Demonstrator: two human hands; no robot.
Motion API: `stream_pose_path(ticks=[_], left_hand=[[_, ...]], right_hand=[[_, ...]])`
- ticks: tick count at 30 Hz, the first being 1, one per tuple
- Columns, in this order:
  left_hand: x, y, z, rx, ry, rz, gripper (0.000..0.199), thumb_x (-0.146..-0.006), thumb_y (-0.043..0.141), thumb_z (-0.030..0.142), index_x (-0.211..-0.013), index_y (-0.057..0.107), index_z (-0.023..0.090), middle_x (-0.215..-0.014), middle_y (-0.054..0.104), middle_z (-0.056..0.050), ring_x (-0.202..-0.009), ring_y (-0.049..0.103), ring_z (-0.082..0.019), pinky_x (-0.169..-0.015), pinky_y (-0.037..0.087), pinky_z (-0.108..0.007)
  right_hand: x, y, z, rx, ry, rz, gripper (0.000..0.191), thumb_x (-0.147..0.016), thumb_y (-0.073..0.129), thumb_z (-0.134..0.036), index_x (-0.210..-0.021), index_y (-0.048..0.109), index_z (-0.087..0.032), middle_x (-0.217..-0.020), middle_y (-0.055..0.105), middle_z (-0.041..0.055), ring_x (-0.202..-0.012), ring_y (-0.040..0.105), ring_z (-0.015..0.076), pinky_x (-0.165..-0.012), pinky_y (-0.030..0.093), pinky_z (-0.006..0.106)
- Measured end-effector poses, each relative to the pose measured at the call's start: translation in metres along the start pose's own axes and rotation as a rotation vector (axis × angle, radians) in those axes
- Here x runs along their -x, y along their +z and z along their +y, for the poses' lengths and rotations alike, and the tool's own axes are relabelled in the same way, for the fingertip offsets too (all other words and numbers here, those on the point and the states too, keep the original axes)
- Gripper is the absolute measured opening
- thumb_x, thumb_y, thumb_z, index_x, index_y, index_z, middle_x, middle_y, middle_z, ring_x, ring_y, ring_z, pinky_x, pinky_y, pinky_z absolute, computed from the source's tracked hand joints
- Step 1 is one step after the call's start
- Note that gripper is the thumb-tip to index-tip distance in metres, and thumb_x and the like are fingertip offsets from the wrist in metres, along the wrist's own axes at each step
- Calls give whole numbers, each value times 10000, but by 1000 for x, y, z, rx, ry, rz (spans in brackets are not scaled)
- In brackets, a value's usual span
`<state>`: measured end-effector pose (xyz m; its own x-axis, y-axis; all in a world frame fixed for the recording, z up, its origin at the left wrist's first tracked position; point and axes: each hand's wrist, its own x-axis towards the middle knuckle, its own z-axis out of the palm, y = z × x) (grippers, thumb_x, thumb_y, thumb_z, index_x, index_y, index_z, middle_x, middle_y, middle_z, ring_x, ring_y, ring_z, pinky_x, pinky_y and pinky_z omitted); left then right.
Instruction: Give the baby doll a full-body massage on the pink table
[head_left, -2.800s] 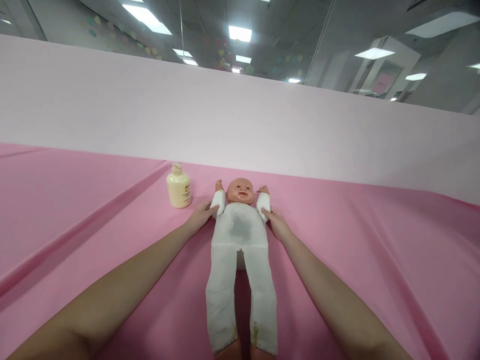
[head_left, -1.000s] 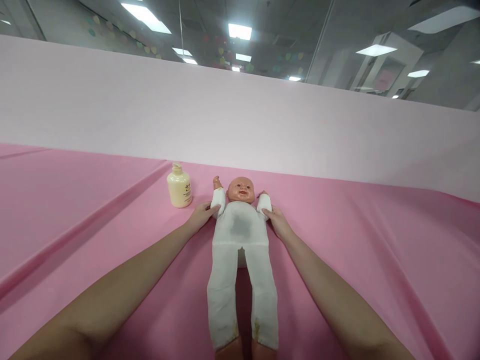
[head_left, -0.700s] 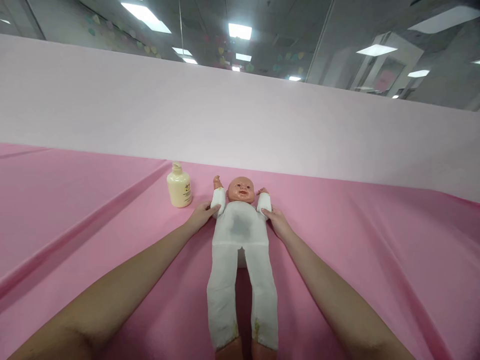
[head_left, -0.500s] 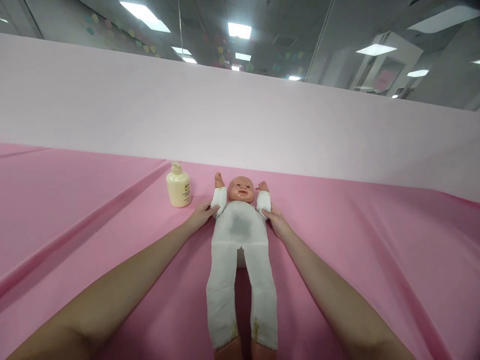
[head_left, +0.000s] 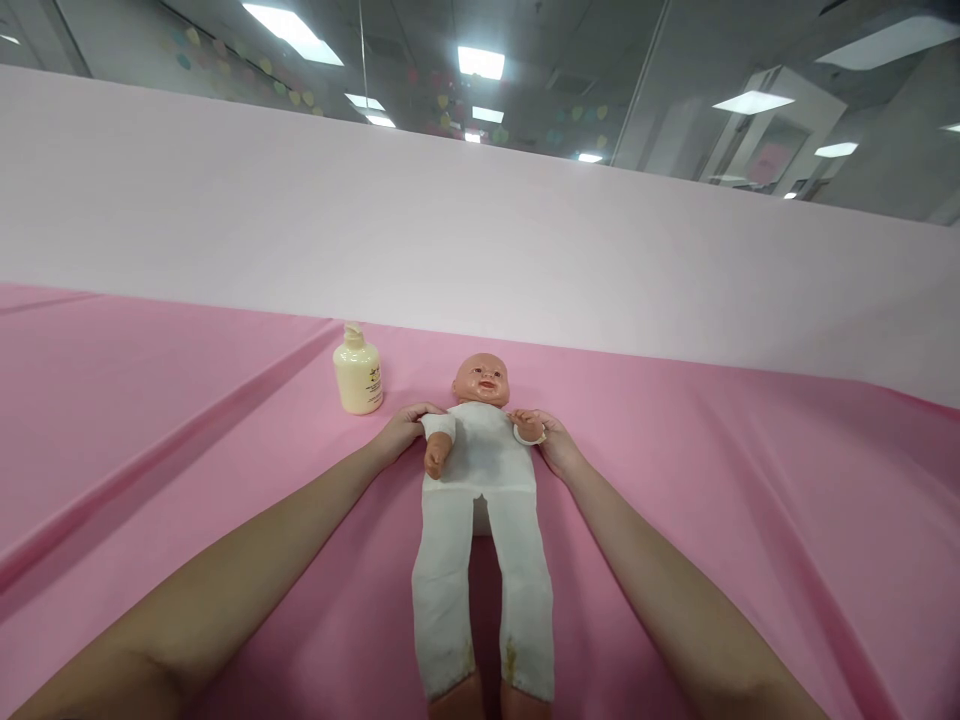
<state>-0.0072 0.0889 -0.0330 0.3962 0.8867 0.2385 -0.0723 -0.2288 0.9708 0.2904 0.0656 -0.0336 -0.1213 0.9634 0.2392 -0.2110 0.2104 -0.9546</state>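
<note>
A baby doll (head_left: 484, 455) in white clothing lies on its back, head away from me and legs toward me. My left hand (head_left: 405, 430) is closed on the doll's arm at the left, by the white sleeve. That arm points down toward me, its small hand beside the torso. At the right, my right hand (head_left: 556, 440) grips the doll's other arm, which is bent forward with its small hand over the sleeve opening. The fingertips of both my hands are partly hidden by the doll's arms.
A cream pump bottle (head_left: 358, 375) stands upright left of the doll's head. Pink cloth (head_left: 675, 480) with some folds covers the surface. Behind it rises a pale wall (head_left: 480, 240), with glass and reflected ceiling lights above.
The doll's two arms have swung from pointing up beside its head down toward its torso. My hands stay at its arms, with fingers slightly shifted.
</note>
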Motion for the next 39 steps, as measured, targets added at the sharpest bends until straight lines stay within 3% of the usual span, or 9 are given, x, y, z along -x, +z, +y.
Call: stream_pose_path(ticks=[5,12,17,24,39], left_hand=[[1,1,1,10,-10,5,337,-613,530,136,-921,666,155,-986,671,-60,-926,609,-238,-849,473,-375],[8,4,10,-5,-84,29,348,-661,533,161,-996,625,177,-910,653,-24,-784,594,-196,-659,476,-299],[7,5,12,-95,-56,115,240,-763,595,304,-955,617,162,-916,652,-31,-842,588,-208,-721,451,-297],[6,5,16,-197,-103,167,403,-844,510,539,-864,610,150,-809,651,-36,-731,556,-196,-667,414,-285],[7,5,15,-201,-126,159,449,-815,537,594,-882,614,157,-833,649,-37,-748,550,-204,-663,400,-281]], right_hand=[[-1,0,0,-18,19,31,206,-678,706,-296,-874,719,-233,-1068,708,37,-1076,612,262,-983,418,408],[1,-4,3,-4,50,126,331,-690,709,-297,-1006,677,-202,-1034,714,57,-1008,638,277,-927,460,416],[0,-6,6,-21,117,137,358,-761,675,-443,-992,679,-170,-1032,711,90,-994,644,277,-915,469,402],[-2,-7,10,17,90,135,373,-764,671,-462,-997,666,-170,-1008,714,82,-935,651,256,-888,468,378],[-1,-5,6,-20,117,128,341,-757,676,-429,-989,667,-179,-1016,710,70,-973,640,261,-920,458,386]])
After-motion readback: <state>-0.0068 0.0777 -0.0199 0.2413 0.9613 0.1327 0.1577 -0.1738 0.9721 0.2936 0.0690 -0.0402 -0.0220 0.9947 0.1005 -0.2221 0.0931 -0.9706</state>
